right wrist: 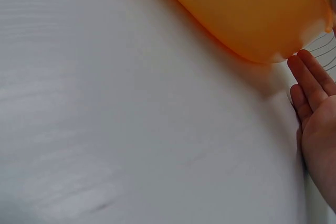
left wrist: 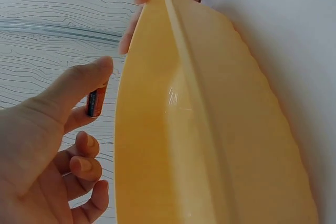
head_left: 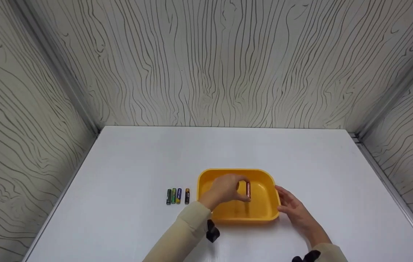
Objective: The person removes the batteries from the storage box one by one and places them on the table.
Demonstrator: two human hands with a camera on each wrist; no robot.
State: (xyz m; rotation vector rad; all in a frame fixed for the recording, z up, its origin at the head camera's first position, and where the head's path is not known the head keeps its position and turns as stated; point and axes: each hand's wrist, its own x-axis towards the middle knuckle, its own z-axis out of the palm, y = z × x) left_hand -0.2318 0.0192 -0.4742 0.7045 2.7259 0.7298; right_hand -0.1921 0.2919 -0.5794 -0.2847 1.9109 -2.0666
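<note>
My left hand (head_left: 226, 189) pinches a small red battery (head_left: 248, 190) upright between thumb and forefinger, above the yellow tray (head_left: 239, 220). In the left wrist view the battery (left wrist: 96, 100) shows an orange and dark wrapper, and the other fingers of the left hand (left wrist: 50, 145) are bent, clear of it. My right hand (head_left: 295, 211) touches the tray's right side with its fingertips and thumb. Its fingers look nearly straight in the right wrist view, against the outer wall of the tray (right wrist: 252, 19).
Left of the tray, several batteries stand in a row on the white table (head_left: 133, 156): a dark green battery (head_left: 169, 196), a light green battery (head_left: 173, 195), a blue and yellow battery (head_left: 179, 195) and, slightly apart, a black and orange battery (head_left: 187, 196). Wood-patterned panels (head_left: 221, 65) enclose the table.
</note>
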